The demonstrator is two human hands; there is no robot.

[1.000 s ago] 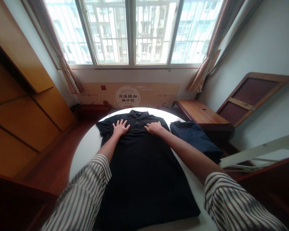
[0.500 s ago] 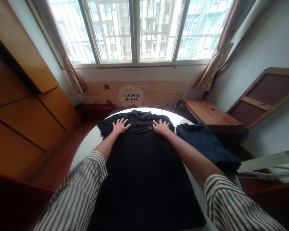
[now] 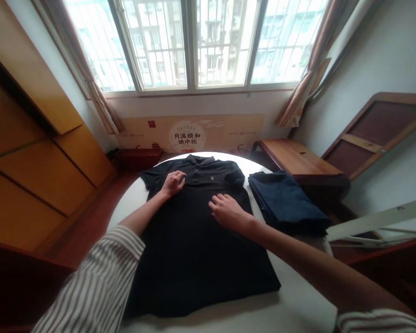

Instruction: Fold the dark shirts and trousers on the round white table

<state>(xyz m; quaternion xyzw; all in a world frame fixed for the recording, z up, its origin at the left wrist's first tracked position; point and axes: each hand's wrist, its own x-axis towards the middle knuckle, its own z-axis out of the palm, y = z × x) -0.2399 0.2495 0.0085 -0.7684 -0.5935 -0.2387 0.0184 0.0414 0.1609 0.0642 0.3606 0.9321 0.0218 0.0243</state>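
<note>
A black polo shirt [image 3: 197, 245] lies spread front side up on a white round table [image 3: 125, 203], its collar at the far edge and its hem towards me. My left hand [image 3: 173, 183] is on the upper left chest of the shirt, fingers loosely bent and nothing gripped. Over the middle of the shirt is my right hand [image 3: 229, 212], fingers slightly curled and apart, holding nothing; whether it touches the cloth I cannot tell. The shirt's right sleeve [image 3: 235, 176] looks rumpled, while the left one lies flatter.
Dark blue folded clothing [image 3: 287, 201] lies stacked on the table's right side. Beyond it stands a wooden side table [image 3: 300, 157]. Pale folding legs or bars [image 3: 377, 219] are at the right. Orange-brown cabinets [image 3: 38, 180] line the left, and a barred window [image 3: 194, 46] is ahead.
My right hand has left the shirt's right shoulder and come down towards the middle. The left hand's spread fingers have drawn in. The hem now shows fully on the table.
</note>
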